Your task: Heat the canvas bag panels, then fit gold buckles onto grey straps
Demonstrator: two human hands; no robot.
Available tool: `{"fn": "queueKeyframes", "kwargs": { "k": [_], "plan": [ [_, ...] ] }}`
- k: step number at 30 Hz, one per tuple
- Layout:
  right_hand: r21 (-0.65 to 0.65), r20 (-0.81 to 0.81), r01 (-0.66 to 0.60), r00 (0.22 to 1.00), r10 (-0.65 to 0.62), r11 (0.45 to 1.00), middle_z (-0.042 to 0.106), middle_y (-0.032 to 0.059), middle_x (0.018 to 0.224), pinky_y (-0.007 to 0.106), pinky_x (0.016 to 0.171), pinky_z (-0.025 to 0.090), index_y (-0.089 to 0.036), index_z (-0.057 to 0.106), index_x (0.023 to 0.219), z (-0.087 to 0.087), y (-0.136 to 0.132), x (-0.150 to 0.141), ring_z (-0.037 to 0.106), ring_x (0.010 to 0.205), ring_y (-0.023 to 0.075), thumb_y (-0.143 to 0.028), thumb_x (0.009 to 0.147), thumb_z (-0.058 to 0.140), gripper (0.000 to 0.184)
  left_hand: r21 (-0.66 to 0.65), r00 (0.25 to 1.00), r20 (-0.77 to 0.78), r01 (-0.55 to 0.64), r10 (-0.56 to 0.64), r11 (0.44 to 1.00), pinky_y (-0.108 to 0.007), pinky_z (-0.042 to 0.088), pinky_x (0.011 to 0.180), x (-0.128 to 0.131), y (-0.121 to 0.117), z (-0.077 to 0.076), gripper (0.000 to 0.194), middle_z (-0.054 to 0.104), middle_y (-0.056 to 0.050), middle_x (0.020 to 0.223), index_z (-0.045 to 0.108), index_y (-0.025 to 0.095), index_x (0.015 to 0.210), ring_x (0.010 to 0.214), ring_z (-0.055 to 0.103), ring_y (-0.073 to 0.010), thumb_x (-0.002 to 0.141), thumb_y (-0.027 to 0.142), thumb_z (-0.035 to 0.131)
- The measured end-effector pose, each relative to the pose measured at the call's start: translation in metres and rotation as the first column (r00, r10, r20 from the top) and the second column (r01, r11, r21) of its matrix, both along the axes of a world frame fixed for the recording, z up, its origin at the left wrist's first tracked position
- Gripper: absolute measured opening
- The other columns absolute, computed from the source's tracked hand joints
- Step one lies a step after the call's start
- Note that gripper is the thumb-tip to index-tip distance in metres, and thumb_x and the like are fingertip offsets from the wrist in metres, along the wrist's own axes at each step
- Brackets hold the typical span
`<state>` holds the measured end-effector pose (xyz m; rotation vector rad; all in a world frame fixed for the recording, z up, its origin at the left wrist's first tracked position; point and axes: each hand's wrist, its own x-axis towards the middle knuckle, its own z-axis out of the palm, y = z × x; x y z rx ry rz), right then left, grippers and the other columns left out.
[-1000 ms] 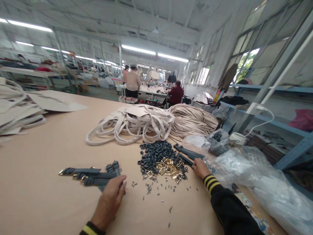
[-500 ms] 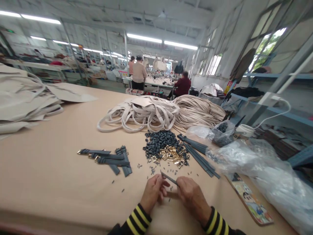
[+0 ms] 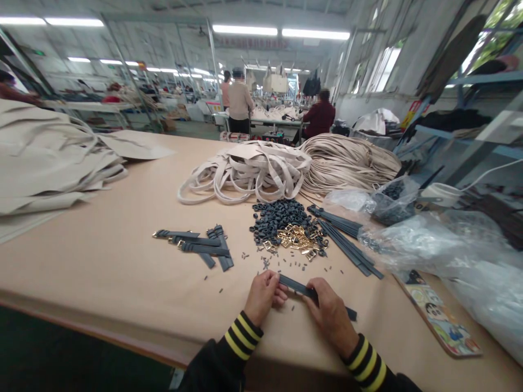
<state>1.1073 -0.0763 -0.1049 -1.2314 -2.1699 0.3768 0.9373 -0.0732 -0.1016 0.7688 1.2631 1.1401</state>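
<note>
A dark grey strap [image 3: 297,285] stretches between my two hands over the tan table [image 3: 134,294]. My left hand [image 3: 263,296] pinches its left end between thumb and fingers. Farther along, my right hand [image 3: 330,314] grips the strap, and its other end sticks out past the hand on the right. Beyond my hands lie a heap of gold buckles [image 3: 300,238] and a pile of small dark loops [image 3: 278,218]. Tiny dark pieces [image 3: 267,263] are scattered in front of them. Several straps with buckles fitted [image 3: 204,246] rest to the left.
Loose dark straps [image 3: 347,247] lie right of the buckles, beside clear plastic bags [image 3: 441,256]. A phone in a cartoon case [image 3: 439,316] rests at the right. Pale looped handles [image 3: 249,171] and a strip bundle [image 3: 351,163] stand behind; beige panels [image 3: 49,163] are stacked left.
The strap has turned so its flat face shows, and its far end now appears past my right hand. The camera view has shifted, so the table's front edge shows.
</note>
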Motion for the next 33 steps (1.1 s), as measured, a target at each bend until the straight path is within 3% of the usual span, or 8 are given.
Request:
{"fn": "queueKeyframes", "kwargs": {
  "k": [8,11,13,14,19,24,29,33],
  "plan": [
    [-0.247,-0.064,0.029,0.997,-0.046,0.969,0.061,0.0066,0.082,0.035,0.07,0.045,-0.019,0.053,0.087,0.01,0.002,0.015,0.058,0.077,0.0224,-0.024,0.076,0.052,0.012,-0.002,0.999,-0.029,-0.045,0.045,0.999,-0.014,0.043,0.036,0.001,0.003,-0.001,0.024,0.06,-0.002,0.058,0.045,0.013,0.072,0.041,0.054,-0.0065,0.077,0.036,0.048],
    [-0.634,-0.27,-0.197,0.963,0.024,0.748,0.062,0.0033,0.064,0.028,0.053,0.045,-0.018,0.051,0.074,0.025,-0.002,0.02,0.06,0.056,0.0177,-0.033,0.079,0.049,0.016,0.032,0.998,-0.037,-0.046,0.047,0.998,-0.014,0.043,0.036,0.003,0.004,0.002,0.026,0.057,0.0,0.054,0.046,0.013,0.071,0.039,0.052,-0.006,0.077,0.038,0.049],
    [-0.752,-0.505,-0.377,0.856,-0.106,0.54,0.064,0.0034,0.065,0.025,0.048,0.045,-0.017,0.047,0.076,0.033,-0.004,0.019,0.06,0.052,0.0153,-0.038,0.081,0.046,0.021,0.06,0.999,-0.019,-0.034,0.035,0.998,-0.014,0.043,0.038,0.004,0.002,0.005,0.027,0.058,0.0,0.059,0.047,0.012,0.075,0.043,0.054,-0.0063,0.077,0.039,0.05],
    [-0.75,-0.598,-0.44,0.77,-0.222,0.494,0.065,0.0047,0.07,0.025,0.051,0.047,-0.017,0.046,0.08,0.035,-0.004,0.017,0.062,0.057,0.0154,-0.038,0.081,0.046,0.021,0.07,1.0,-0.006,-0.008,0.008,0.998,-0.014,0.044,0.04,0.005,0.0,0.006,0.028,0.06,-0.002,0.064,0.047,0.012,0.078,0.046,0.056,-0.0066,0.077,0.04,0.05],
    [-0.64,-0.761,-0.506,0.31,-0.571,0.579,0.062,0.0113,0.103,0.032,0.08,0.048,-0.016,0.047,0.089,0.029,0.004,0.006,0.059,0.096,0.0203,-0.024,0.074,0.059,0.021,0.06,0.919,0.007,0.393,-0.394,0.917,-0.017,0.046,0.041,0.012,-0.013,0.012,0.034,0.064,-0.007,0.073,0.048,0.011,0.083,0.051,0.06,-0.01,0.079,0.045,0.045],
    [-0.637,-0.755,-0.451,0.202,-0.623,0.626,0.06,0.0123,0.108,0.032,0.086,0.046,-0.015,0.049,0.089,0.02,0.008,0.0,0.054,0.105,0.0211,-0.02,0.073,0.059,0.019,0.012,0.854,0.064,0.516,-0.516,0.857,-0.016,0.044,0.04,0.016,-0.016,0.01,0.031,0.064,-0.007,0.068,0.045,0.012,0.077,0.045,0.058,-0.0089,0.073,0.041,0.054],
    [-0.66,-0.748,-0.414,0.283,-0.601,0.627,0.061,0.0107,0.106,0.031,0.081,0.049,-0.017,0.05,0.09,0.019,0.001,0.007,0.058,0.099,0.0207,-0.028,0.072,0.062,0.025,0.038,0.905,0.041,0.423,-0.424,0.905,-0.016,0.042,0.037,0.015,-0.011,0.004,0.027,0.06,-0.001,0.06,0.044,0.013,0.077,0.04,0.053,-0.0068,0.072,0.037,0.055],
    [-0.795,-0.496,-0.18,0.744,-0.449,0.579,0.066,0.0081,0.074,0.027,0.05,0.05,-0.016,0.051,0.076,0.014,-0.01,0.024,0.063,0.058,0.0167,-0.043,0.078,0.051,0.027,0.067,0.942,0.024,0.333,-0.335,0.941,-0.015,0.041,0.037,0.016,-0.011,0.001,0.024,0.059,0.0,0.06,0.047,0.012,0.079,0.041,0.051,-0.0054,0.072,0.034,0.054]
  ]
}}
